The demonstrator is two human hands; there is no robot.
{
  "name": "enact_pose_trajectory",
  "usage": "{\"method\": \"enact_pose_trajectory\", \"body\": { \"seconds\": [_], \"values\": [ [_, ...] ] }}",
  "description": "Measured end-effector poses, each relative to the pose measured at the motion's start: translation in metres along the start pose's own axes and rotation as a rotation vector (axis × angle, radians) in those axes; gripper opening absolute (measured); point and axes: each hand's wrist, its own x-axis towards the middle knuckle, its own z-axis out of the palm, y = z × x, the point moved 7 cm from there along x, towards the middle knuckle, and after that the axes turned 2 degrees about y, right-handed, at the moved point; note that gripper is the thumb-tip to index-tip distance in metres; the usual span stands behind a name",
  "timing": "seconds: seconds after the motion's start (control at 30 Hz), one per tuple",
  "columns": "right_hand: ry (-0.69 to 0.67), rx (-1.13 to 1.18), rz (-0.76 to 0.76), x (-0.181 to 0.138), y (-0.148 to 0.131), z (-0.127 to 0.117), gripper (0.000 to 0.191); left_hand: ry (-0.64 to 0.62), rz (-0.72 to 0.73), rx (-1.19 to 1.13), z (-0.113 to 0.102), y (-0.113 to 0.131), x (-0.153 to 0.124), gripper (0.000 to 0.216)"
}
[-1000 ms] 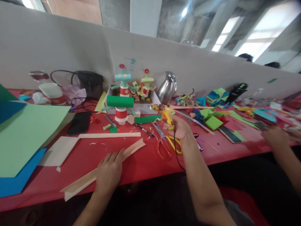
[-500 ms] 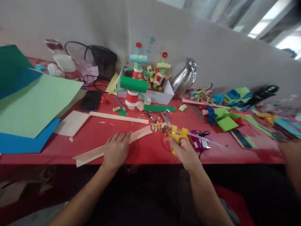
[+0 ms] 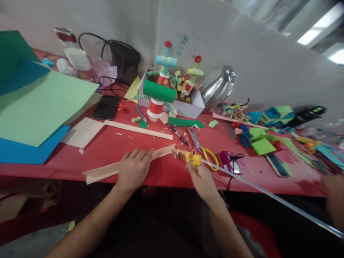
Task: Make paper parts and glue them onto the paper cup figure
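My right hand (image 3: 202, 181) is wrapped around a yellow glue gun (image 3: 188, 157), its nozzle pointing left at the end of a folded cream paper strip (image 3: 163, 152). A long clear glue stick (image 3: 258, 185) sticks out of the gun's back toward the lower right. With fingers curled over the middle of that strip, my left hand (image 3: 135, 168) holds it against the red table. Scissors (image 3: 209, 157) with yellow handles lie just behind the glue gun. A second cream strip (image 3: 139, 130) lies farther back, beside a black pen (image 3: 178, 135).
Paper robots (image 3: 158, 91) stand by a white box (image 3: 197, 104), with a steel jug (image 3: 219, 87) to the right. Large paper sheets (image 3: 45, 104) and a phone (image 3: 106, 107) lie left. Coloured scraps (image 3: 263, 146) and another person's hand (image 3: 333, 182) are at the right.
The glue gun has turned and shifted slightly left, its nozzle now at the strip's end. Its glue stick now reaches far toward the lower right. My left hand stays on the strip.
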Motion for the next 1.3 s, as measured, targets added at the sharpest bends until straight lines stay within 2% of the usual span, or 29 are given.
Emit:
{"method": "enact_pose_trajectory", "body": {
  "seconds": [0.2,0.33,0.47,0.63,0.77,0.93,1.03,1.2,1.3],
  "values": [
    [0.025,-0.128,0.024,0.000,-0.008,0.012,0.042,0.013,-0.002,-0.004,-0.001,0.000,0.000,0.029],
    [-0.037,-0.109,-0.013,-0.003,-0.016,0.019,0.040,-0.012,-0.014,-0.026,0.001,-0.001,0.000,0.029],
    [0.038,-0.219,0.076,-0.003,-0.010,0.012,0.043,-0.046,-0.042,-0.060,0.003,-0.002,-0.001,0.032],
    [-0.048,-0.143,-0.076,-0.004,-0.022,0.021,0.038,-0.095,-0.083,-0.104,0.007,-0.005,-0.002,0.033],
    [0.007,-0.224,0.009,-0.002,-0.021,0.017,0.042,-0.105,-0.075,-0.086,0.006,-0.003,-0.001,0.034],
    [-0.071,-0.200,-0.110,-0.007,-0.036,0.028,0.038,-0.161,-0.069,-0.114,0.002,-0.003,0.000,0.039],
    [-0.032,-0.224,-0.078,-0.008,-0.032,0.025,0.039,-0.184,-0.114,-0.097,-0.013,-0.027,-0.012,0.041],
    [-0.025,-0.243,-0.067,-0.006,-0.025,0.021,0.038,-0.207,-0.359,-0.152,-0.047,-0.106,-0.062,0.031],
    [-0.010,-0.257,-0.092,-0.009,-0.029,0.021,0.037,-0.163,-0.507,-0.170,-0.063,-0.135,-0.086,0.032]
  ]
}}
